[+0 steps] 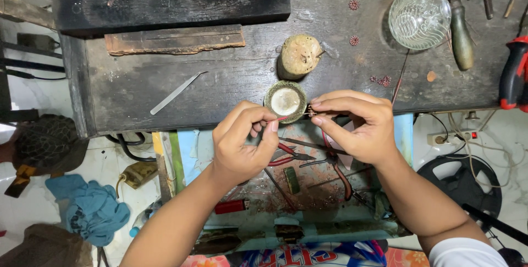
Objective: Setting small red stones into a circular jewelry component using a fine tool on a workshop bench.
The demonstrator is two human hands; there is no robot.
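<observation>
My left hand [242, 140] pinches a thin red wire [281, 118] between thumb and forefinger, just in front of a small round dish [285, 102] with a pale inside. My right hand [357, 126] holds a tiny coppery metal piece [311, 112] at its fingertips, touching the wire's end. Both hands meet over the front edge of a dark, worn workbench [220, 80].
On the bench lie metal tweezers [177, 93], a stubby wooden block [300, 55], a cut-glass bowl [419, 16], small coppery ornaments [354, 40] and hand tools at the right. Below the hands an open drawer [308, 184] holds red-handled pliers [286, 156]. Cloth and cables litter the floor.
</observation>
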